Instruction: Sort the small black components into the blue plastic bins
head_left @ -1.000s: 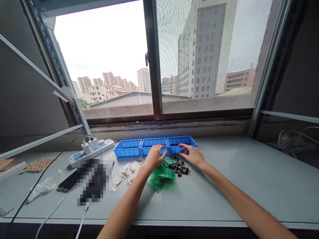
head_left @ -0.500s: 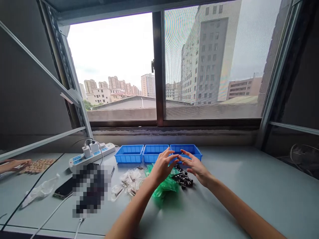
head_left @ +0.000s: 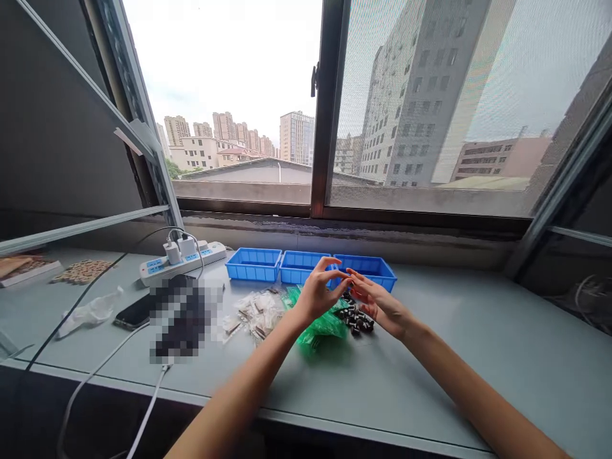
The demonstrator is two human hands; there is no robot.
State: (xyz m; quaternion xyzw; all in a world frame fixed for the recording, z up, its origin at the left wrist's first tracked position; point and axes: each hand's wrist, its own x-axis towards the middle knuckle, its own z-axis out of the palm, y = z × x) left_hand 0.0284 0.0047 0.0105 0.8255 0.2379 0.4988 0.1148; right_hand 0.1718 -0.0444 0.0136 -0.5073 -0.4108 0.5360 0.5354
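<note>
So the main stuff here is a heap of small, stubby black parts (head_left: 357, 320) with pale glints, spread loosely on the smooth grey-green worktop (head_left: 454, 376), just right of a crumpled, see-through bright green plastic bag (head_left: 325, 330). The bag is creased all over, with light caught on its folds, and its far side is partly covered by the left hand (head_left: 316, 293). That hand is held curled above the bag, thumb and fingers bent toward the fingertips of the right hand (head_left: 382, 306), which is stretched in from the right with its fingers fairly straight and close together. The two sets of fingertips are brought together, or nearly so, over the far edge of the black heap; whether something tiny is pinched there can't be told, since it's too small to be made out. To the left of the green bag, a messy pile of clear plastic packets (head_left: 258, 312) can be seen, with slim silvery and brownish pieces showing through the film. On the far side, three shallow, rectangular blue plastic trays are lined up in a row: the left one (head_left: 253, 273) is fully seen, the middle one (head_left: 292, 275) is partly hidden by the left hand, and the right one (head_left: 380, 280) is partly blocked by the fingers. Farther left, a white power strip (head_left: 210, 252) is loaded with plugs.
</note>
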